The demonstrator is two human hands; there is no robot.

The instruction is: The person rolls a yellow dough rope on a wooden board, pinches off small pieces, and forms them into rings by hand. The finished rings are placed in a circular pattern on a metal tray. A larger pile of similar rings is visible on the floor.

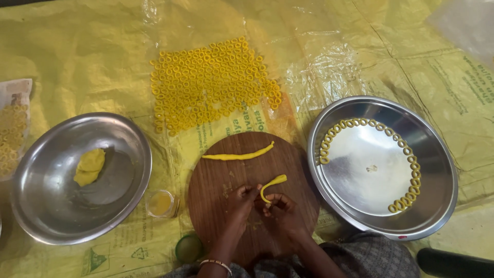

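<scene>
Dough strip: the short yellow dough strip (271, 185) is pinched between both hands over the round wooden board (216, 175), one end curled.
Left hand: the left hand (240, 198) grips the strip's lower end, steadying it.
Right hand: the right hand (280, 206) pinches beside it, fingers bent.
Spare rope: a longer dough rope (237, 153) lies just beyond the hands.
Right of the hands: a steel plate (437, 154) carries finished rings (411, 177) along its rim, kept apart.
Left of the hands: a steel bowl (51, 206) holds the dough lump (89, 167).
Farther out: many rings (211, 82) are spread on the plastic sheet.

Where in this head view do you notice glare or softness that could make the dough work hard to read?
In the head view, glare whitens the floor of the right steel plate and streaks the clear plastic sheet; the left bowl shows a dark reflection beside its dough lump; both hands, left hand and right hand, and the dough strip look slightly soft.
</scene>
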